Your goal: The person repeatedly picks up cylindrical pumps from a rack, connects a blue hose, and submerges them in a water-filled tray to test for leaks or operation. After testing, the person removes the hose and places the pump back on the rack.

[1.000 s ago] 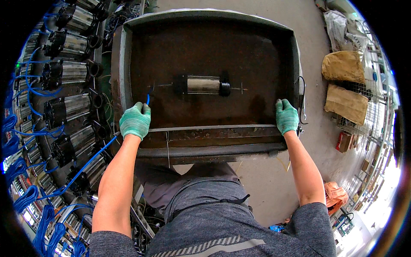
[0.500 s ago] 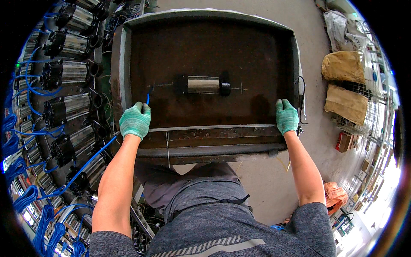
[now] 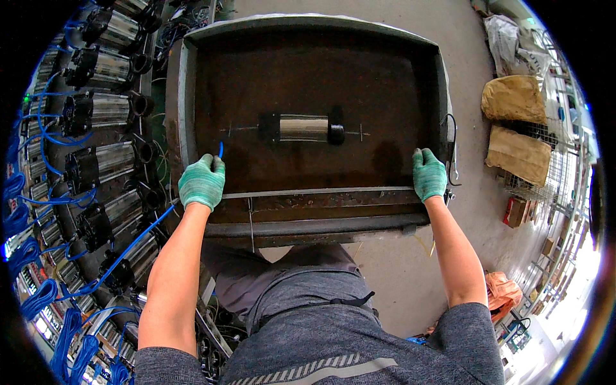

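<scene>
1. A large, dark, rusty metal tray with raised grey walls is seen from above, filling the upper middle of the view; its near rim lies just ahead of the person's waist.
2. A rack of cylinders, silver-bodied with black ends, is ranged along the left side of the tray, with blue tubes looped among them.
3. Two tan sacks are seen on the concrete floor, well to the right of the tray.
4. The left hand, in a green glove, is set on the near left corner of the tray; its fingers are curled over the rim, and the tip of a blue tube stands up just beyond them. Whether that tube is gripped cannot be told.
5. The right hand, also green-gloved, is clasped on the near right corner of the tray, the fingers bent over the edge.
6. A single cylinder, shiny in the middle and black at both ends, lies on its side at the centre of the tray floor, between the two hands and well apart from both. A thin rod runs out from each end.
</scene>
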### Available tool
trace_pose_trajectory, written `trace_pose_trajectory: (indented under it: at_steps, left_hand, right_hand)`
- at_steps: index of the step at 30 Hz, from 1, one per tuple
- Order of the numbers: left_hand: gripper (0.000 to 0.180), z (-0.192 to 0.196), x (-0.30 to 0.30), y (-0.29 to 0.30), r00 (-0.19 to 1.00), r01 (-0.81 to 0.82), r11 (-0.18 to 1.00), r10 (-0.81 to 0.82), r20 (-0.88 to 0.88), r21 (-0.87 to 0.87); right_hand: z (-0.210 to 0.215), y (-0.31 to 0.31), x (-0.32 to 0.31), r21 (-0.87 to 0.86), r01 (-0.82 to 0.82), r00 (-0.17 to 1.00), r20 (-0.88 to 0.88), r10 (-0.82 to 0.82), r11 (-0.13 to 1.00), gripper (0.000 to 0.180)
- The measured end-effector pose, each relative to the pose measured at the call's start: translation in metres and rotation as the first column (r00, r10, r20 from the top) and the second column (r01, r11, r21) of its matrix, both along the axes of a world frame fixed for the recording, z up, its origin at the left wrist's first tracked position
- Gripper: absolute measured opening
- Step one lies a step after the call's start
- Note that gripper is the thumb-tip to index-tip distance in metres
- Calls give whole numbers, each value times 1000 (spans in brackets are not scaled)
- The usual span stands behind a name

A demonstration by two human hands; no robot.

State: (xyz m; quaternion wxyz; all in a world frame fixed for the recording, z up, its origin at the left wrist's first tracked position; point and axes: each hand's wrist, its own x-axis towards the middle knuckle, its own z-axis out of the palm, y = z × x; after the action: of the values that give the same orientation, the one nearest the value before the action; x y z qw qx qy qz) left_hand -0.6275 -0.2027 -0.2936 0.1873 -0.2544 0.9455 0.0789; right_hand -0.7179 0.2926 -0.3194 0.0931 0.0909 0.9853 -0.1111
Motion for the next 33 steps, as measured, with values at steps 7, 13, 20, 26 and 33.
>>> trace_pose_trajectory:
  at_steps: [7, 13, 20, 26, 33]
  left_hand:
    - [37, -2, 1, -1, 1000, 9, 1000, -9, -18, -3]
    - [36, -2, 0, -1, 1000, -1, 1000, 1, -25, 0]
    - [36, 0, -1, 1, 1000, 0, 1000, 0, -11, -11]
    - [36, -2, 0, 0, 1000, -1, 1000, 1, -21, -9]
    - [36, -5, 2, -1, 999, 4, 1000, -5, -44, -15]
  right_hand:
    - [0, -1, 0, -9, -1, 1000, -11, 1, 1000, 37]
    - [2, -2, 0, 1, 2, 1000, 7, -2, 1000, 37]
    - [2, -1, -1, -10, 7, 1000, 18, -7, 1000, 37]
    - [2, 0, 0, 4, -1, 1000, 10, 1, 1000, 37]
    - [4, -3, 0, -7, -10, 1000, -6, 10, 1000, 36]
